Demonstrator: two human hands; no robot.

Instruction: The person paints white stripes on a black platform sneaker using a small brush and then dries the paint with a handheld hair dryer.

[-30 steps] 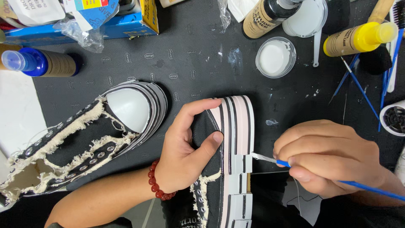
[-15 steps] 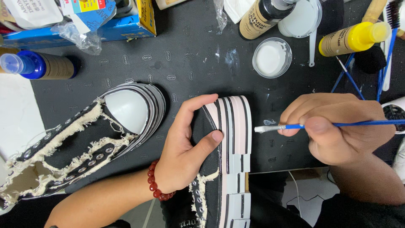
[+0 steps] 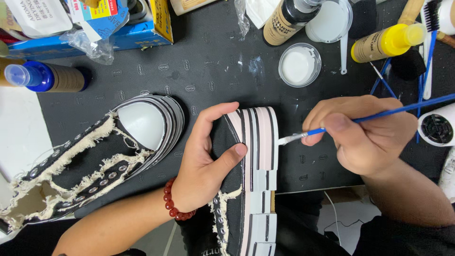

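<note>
The black platform shoe stands on its side at the near middle of the mat, its left hand wrapped around the toe. The right hand pinches a blue brush, white tip touching the striped sole; the sole looks partly whitened (some bands pinkish), the rest likely undone. Counted: 2 shoes, the second shoe lying left; 1 open jar of white paint far; 3 bottles.
</note>
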